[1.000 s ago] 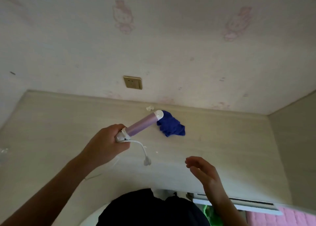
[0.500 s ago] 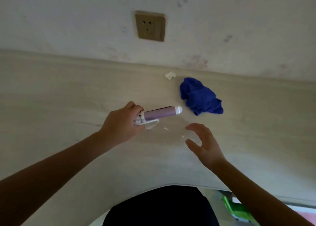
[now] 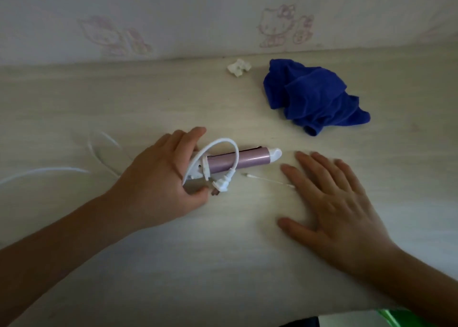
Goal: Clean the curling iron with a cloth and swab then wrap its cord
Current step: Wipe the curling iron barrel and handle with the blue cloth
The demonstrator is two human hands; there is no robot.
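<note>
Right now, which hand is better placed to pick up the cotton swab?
The right hand: it lies open and flat on the table, with the cotton swab ending at its fingers. The left hand is busy gripping the curling iron by its handle.

1. Tabletop: broad bare strip at near edge, in front of both hands.
2. Gap betw. curling iron and blue cloth: open, passable L–R.
3. Wall closes far side; crumpled white scrap at its foot.
4. Left hand on handle, cord loop over barrel: block L approach.
5. Right hand flat by iron's tip; cotton swab lies betw. hands.
</note>
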